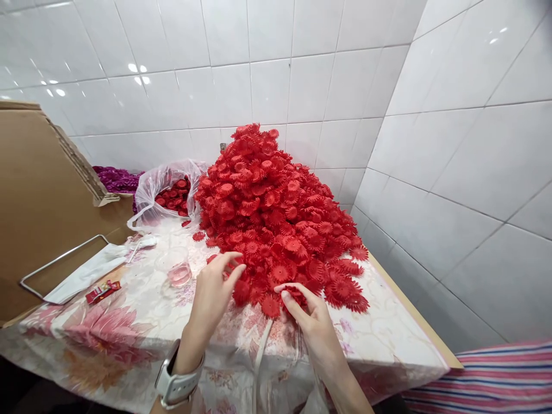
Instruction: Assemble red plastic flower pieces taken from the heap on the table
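A big heap of red plastic flower pieces (276, 213) covers the middle and back of the table. My left hand (215, 290), with a white watch on its wrist, reaches into the heap's near edge with fingers spread over loose pieces. My right hand (308, 313) pinches one red flower piece (295, 294) between thumb and fingers at the heap's front.
A clear plastic bag of red pieces (170, 192) lies behind left, purple pieces (116, 178) beyond it. A small glass of water (179, 270), a red wrapper (102, 291), a white packet (86, 273) and a cardboard box (38, 190) stand left. Tiled walls close the back and right.
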### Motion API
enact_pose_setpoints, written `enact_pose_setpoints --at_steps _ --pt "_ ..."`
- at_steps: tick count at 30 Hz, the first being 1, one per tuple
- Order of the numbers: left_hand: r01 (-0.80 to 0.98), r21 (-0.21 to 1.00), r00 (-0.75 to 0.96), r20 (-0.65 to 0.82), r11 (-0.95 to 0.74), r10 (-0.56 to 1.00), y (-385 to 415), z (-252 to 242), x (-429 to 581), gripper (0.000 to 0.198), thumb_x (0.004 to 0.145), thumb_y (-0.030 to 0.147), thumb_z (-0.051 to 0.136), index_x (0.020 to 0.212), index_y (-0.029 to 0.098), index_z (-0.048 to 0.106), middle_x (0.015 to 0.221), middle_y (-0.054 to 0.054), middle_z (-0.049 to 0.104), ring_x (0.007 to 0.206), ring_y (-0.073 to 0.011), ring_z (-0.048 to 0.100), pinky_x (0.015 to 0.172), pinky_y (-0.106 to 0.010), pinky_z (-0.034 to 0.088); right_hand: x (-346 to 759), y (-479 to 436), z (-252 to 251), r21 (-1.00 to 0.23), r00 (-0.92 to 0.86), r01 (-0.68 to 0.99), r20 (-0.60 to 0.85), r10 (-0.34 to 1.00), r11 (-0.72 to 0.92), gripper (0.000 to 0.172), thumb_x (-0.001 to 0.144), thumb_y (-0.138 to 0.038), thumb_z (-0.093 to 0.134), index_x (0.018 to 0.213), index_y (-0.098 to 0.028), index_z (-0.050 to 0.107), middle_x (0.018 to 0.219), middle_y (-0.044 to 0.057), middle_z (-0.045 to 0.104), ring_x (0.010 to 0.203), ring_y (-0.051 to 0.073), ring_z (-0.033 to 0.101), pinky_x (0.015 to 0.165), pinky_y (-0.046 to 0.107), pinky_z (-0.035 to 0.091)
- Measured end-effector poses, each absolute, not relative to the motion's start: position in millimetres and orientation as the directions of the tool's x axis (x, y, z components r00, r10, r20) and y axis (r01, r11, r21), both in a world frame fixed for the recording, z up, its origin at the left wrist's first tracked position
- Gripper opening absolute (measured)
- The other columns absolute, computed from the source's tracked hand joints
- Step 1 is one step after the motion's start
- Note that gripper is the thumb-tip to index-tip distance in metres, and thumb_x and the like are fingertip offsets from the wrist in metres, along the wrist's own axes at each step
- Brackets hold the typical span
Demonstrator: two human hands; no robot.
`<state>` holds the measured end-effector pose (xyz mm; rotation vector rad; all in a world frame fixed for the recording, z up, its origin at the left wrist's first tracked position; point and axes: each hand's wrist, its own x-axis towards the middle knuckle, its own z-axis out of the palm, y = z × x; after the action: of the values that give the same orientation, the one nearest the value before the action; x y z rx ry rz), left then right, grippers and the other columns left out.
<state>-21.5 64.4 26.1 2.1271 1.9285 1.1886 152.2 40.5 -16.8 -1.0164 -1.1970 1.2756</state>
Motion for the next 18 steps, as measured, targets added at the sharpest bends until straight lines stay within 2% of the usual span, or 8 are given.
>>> enact_pose_setpoints --at_steps 3,6,10,14,16,18 --pt "0.708 0.574 0.096 0.499 -0.411 0.861 43 32 -7 0.003 0.082 0.021 0.065 0.082 0.022 0.068 0.082 0.001 0.071 0.070 -0.0141 0.065 0.061 -0.022 0.049 152 42 -14 -0.985 -0.032 -0.123 0.128 0.991 0.123 0.024 0.079 -0.042 0.067 0.083 -0.019 0.068 0.077 0.001 0.065 0.073 0.017 0.058 0.068 0.026 0.044" --pt "0.583 0.639 0.200 0.485 -0.501 0.851 28 28 5 0.008 0.077 0.015 0.071 0.081 0.021 0.070 0.079 0.002 0.069 0.072 -0.0134 0.064 0.065 -0.022 0.048 151 42 -12 -0.982 -0.012 -0.083 0.172 0.985 0.171 0.024 0.079 -0.043 0.066 0.084 -0.020 0.065 0.085 0.003 0.067 0.087 0.022 0.061 0.080 0.030 0.045" --pt "0.546 0.690 0.173 0.463 -0.476 0.869 26 19 13 0.010 0.074 0.011 0.071 0.081 0.020 0.071 0.078 0.000 0.068 0.072 -0.0139 0.064 0.063 -0.022 0.047 151 41 -10 -0.982 -0.059 -0.034 0.186 0.981 0.184 0.032 0.083 -0.051 0.058 0.093 -0.021 0.060 0.093 0.004 0.067 0.093 0.022 0.062 0.081 0.029 0.047" --pt "0.542 0.699 0.074 0.513 -0.467 0.855 30 11 16 0.008 0.077 0.015 0.066 0.078 0.019 0.074 0.086 -0.005 0.067 0.081 -0.0184 0.065 0.073 -0.028 0.050 152 37 -8 -0.987 -0.151 -0.032 0.158 0.976 0.155 0.047 0.089 -0.062 0.038 0.103 -0.021 0.058 0.101 0.006 0.067 0.092 0.020 0.064 0.076 0.028 0.051" --pt "0.544 0.711 0.022 0.518 -0.445 0.855 30 8 16 0.012 0.078 0.018 0.063 0.075 0.019 0.074 0.091 -0.008 0.067 0.085 -0.0210 0.065 0.076 -0.033 0.050 153 34 -7 -0.991 -0.181 -0.029 0.136 0.974 0.133 0.051 0.092 -0.062 0.028 0.108 -0.022 0.057 0.106 0.007 0.067 0.098 0.020 0.063 0.079 0.028 0.051" --pt "0.538 0.739 -0.014 0.489 -0.406 0.872 31 6 15 0.017 0.080 0.021 0.059 0.071 0.019 0.073 0.095 -0.009 0.066 0.087 -0.0228 0.065 0.075 -0.035 0.051 154 32 -6 -0.992 -0.196 0.009 0.123 0.973 0.127 0.048 0.094 -0.058 0.028 0.113 -0.023 0.055 0.113 0.006 0.065 0.110 0.021 0.059 0.086 0.028 0.049"
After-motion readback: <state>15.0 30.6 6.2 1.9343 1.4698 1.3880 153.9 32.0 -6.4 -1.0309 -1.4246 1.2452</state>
